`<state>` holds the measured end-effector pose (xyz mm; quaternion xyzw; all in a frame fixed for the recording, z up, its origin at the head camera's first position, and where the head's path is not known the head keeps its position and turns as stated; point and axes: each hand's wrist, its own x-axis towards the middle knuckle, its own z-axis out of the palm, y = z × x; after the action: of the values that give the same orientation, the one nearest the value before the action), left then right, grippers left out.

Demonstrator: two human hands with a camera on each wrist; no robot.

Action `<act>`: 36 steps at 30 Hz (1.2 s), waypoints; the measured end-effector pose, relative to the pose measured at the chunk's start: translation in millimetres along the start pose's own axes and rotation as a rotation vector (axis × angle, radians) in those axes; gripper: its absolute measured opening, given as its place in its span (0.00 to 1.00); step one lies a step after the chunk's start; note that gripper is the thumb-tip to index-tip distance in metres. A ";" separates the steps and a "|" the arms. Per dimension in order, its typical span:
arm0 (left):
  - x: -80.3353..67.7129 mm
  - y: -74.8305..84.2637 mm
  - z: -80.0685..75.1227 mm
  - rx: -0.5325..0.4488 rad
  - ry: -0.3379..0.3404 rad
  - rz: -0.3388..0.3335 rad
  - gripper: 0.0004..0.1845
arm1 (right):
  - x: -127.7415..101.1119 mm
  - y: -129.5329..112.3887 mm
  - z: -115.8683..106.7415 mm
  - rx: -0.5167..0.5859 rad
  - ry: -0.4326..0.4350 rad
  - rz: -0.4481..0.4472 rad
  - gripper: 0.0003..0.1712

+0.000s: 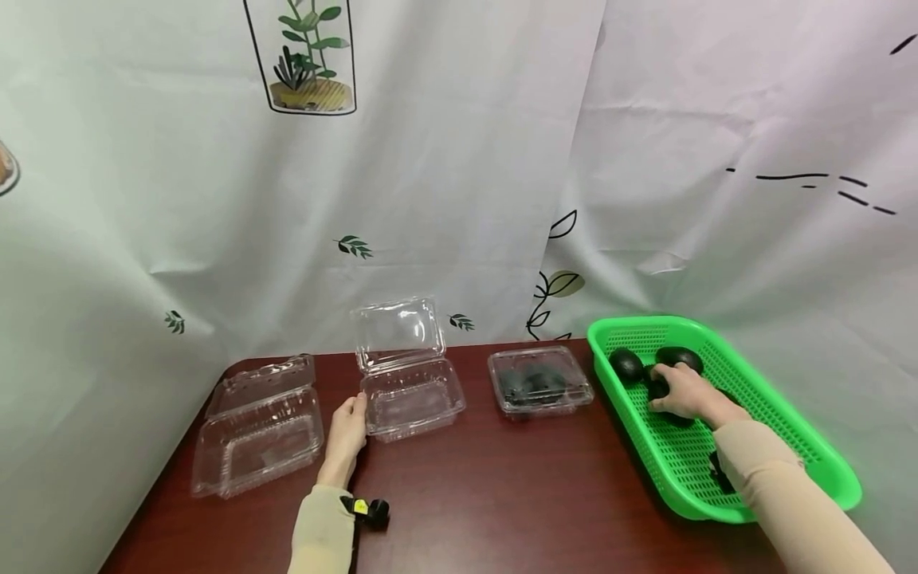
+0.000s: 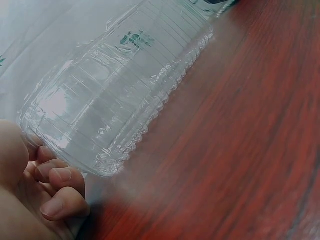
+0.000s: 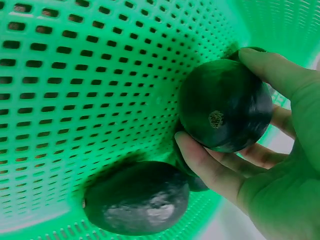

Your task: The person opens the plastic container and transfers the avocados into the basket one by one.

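My left hand (image 1: 351,420) rests at the left corner of an open clear clamshell container (image 1: 412,396) in the middle of the table. In the left wrist view the thumb and curled fingers (image 2: 59,184) pinch that corner of the container (image 2: 115,100). My right hand (image 1: 683,392) reaches into a green basket (image 1: 688,456) at the right and grips a dark round fruit (image 3: 225,105). Another dark fruit (image 3: 137,197) lies on the basket floor beside it. Two more fruits (image 1: 626,364) sit at the basket's far end.
A second open clear clamshell (image 1: 258,428) lies at the table's left. A closed clamshell (image 1: 539,381) holding dark fruits stands between the middle container and the basket. The dark red table (image 1: 502,494) is backed by a white curtain.
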<state>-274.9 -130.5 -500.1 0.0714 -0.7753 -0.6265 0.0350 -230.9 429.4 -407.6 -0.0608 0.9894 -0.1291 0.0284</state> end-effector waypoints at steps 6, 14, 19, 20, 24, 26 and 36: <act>-1.1 -1.1 -0.9 -0.010 0.005 0.001 0.23 | 1.2 0.1 6.2 0.005 0.004 -0.011 0.34; -1.1 -0.2 0.7 -0.008 0.017 0.000 0.22 | 2.8 -3.0 10.6 0.024 0.007 -0.003 0.34; -0.9 -0.1 1.3 -0.033 0.032 -0.003 0.22 | 2.0 -4.7 12.5 0.040 0.004 0.003 0.38; -0.9 -0.1 1.5 -0.043 0.036 -0.006 0.22 | 1.3 -4.9 13.3 0.044 -0.003 0.009 0.40; -0.6 0.3 2.1 -0.057 0.034 -0.019 0.21 | -2.6 -8.3 14.5 0.057 -0.018 0.033 0.47; -0.2 1.2 2.5 -0.057 0.033 -0.026 0.21 | -3.9 -10.7 14.0 0.059 -0.016 0.041 0.49; 1.3 4.6 -2.1 -0.063 0.021 -0.064 0.19 | -6.2 -21.7 -1.8 0.037 -0.018 0.037 0.56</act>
<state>-276.2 -131.9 -495.2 0.1019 -0.7520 -0.6507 0.0252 -222.5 409.8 -400.0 -0.0433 0.9875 -0.1462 0.0410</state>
